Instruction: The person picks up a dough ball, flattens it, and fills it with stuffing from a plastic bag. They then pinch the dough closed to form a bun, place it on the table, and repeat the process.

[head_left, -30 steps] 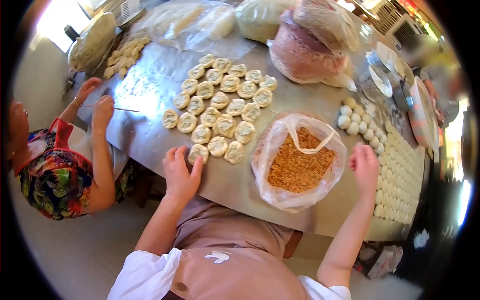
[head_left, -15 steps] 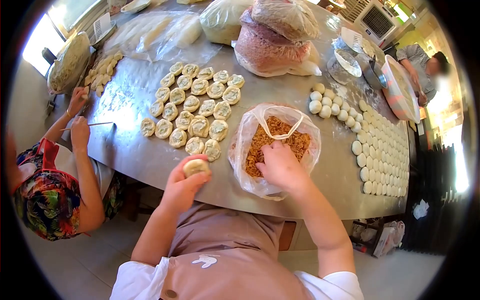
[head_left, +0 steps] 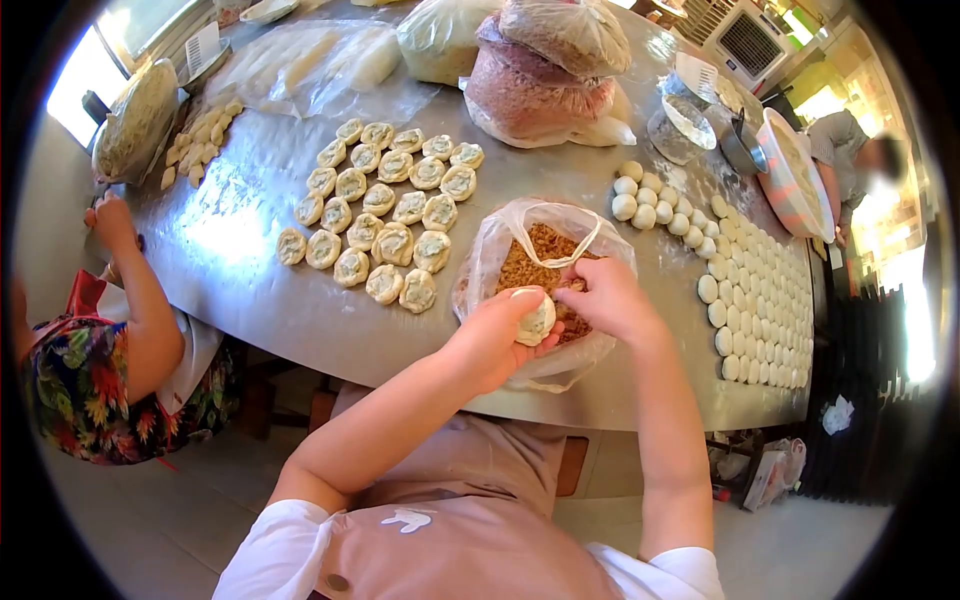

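My left hand (head_left: 492, 342) holds a dough round (head_left: 535, 318) with pale, green-flecked filling on it, over the near left edge of a plastic bag (head_left: 480, 265). Brown crumbly filling (head_left: 528, 262) shows inside the open bag. My right hand (head_left: 600, 298) is over the right part of the bag, its fingertips pinched together close to the dough round; whatever they hold is too small to name. Left of the bag, rows of filled dough rounds (head_left: 393, 243) lie on the metal table (head_left: 250, 290).
Dough balls (head_left: 664, 212) and rows of flattened pieces (head_left: 750, 310) lie on the right. Stacked bags (head_left: 545, 95) stand at the back. One person (head_left: 110, 370) sits at the left; another (head_left: 845, 150) stands beside a large tub (head_left: 790, 175) at the far right.
My left hand has moved right with the dough round, up to the bag. My right hand has risen out of the filling and shifted right. The left person's arm has moved outward.
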`<action>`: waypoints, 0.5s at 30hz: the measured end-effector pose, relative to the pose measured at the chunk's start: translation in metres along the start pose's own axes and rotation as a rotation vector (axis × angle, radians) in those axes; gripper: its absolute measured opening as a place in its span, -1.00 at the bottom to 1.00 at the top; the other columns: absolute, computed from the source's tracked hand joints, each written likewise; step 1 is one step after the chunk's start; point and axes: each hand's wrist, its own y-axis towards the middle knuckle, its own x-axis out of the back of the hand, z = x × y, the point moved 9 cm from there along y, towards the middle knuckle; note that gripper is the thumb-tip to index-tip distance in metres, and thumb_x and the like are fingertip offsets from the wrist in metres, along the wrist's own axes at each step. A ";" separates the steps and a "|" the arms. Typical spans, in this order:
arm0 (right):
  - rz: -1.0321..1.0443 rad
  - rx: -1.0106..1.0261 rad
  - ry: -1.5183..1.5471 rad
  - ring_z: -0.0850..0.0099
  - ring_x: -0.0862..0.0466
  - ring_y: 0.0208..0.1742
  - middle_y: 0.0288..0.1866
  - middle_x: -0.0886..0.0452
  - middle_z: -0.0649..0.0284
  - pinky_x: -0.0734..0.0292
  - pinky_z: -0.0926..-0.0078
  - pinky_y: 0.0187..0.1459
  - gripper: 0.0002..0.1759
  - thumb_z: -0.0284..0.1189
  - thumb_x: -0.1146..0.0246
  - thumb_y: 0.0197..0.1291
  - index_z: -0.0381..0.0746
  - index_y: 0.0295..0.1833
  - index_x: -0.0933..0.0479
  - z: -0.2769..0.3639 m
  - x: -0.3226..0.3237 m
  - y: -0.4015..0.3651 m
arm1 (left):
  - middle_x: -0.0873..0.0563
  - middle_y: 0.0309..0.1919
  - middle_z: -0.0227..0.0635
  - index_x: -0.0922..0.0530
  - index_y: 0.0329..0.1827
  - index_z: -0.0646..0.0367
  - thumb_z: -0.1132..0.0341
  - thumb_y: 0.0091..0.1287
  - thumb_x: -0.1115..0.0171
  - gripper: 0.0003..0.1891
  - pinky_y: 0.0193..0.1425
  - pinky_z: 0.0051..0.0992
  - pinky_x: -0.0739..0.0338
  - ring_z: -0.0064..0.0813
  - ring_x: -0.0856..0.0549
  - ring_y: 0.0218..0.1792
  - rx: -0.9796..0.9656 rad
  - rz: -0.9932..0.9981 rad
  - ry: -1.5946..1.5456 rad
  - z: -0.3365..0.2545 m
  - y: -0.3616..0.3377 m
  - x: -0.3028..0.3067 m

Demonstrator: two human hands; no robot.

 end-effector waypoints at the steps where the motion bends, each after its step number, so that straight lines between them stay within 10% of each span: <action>1: 0.005 0.000 0.075 0.44 -0.61 -0.42 -0.43 -0.67 0.19 -0.51 0.43 -0.33 -0.80 -0.42 -0.39 0.09 -0.28 -0.18 -0.66 0.008 0.007 -0.006 | -0.56 0.08 -0.23 -0.39 0.23 0.18 0.25 0.57 0.07 -0.71 0.16 -0.35 -0.55 -0.37 -0.59 0.07 0.013 -0.009 -0.042 0.003 0.005 0.001; 9: -0.091 0.404 0.129 0.58 -0.62 -0.30 -0.21 -0.72 0.25 -0.54 0.54 -0.23 -0.75 -0.49 -0.34 0.18 -0.33 -0.03 -0.60 0.058 0.008 -0.028 | -0.45 0.25 -0.18 -0.28 0.35 0.20 0.18 0.62 0.34 -0.59 0.38 -0.19 -0.40 -0.31 -0.48 0.26 -0.001 0.065 -0.153 0.010 0.030 -0.010; 15: -0.047 0.210 0.228 0.53 -0.67 -0.25 -0.10 -0.73 0.20 -0.57 0.54 -0.20 -0.67 -0.61 -0.30 0.17 -0.30 0.09 -0.60 0.044 0.003 -0.033 | -0.42 0.26 -0.18 -0.29 0.35 0.20 0.25 0.62 0.30 -0.63 0.35 -0.19 -0.39 -0.33 -0.46 0.22 -0.004 0.055 -0.159 0.011 0.035 0.000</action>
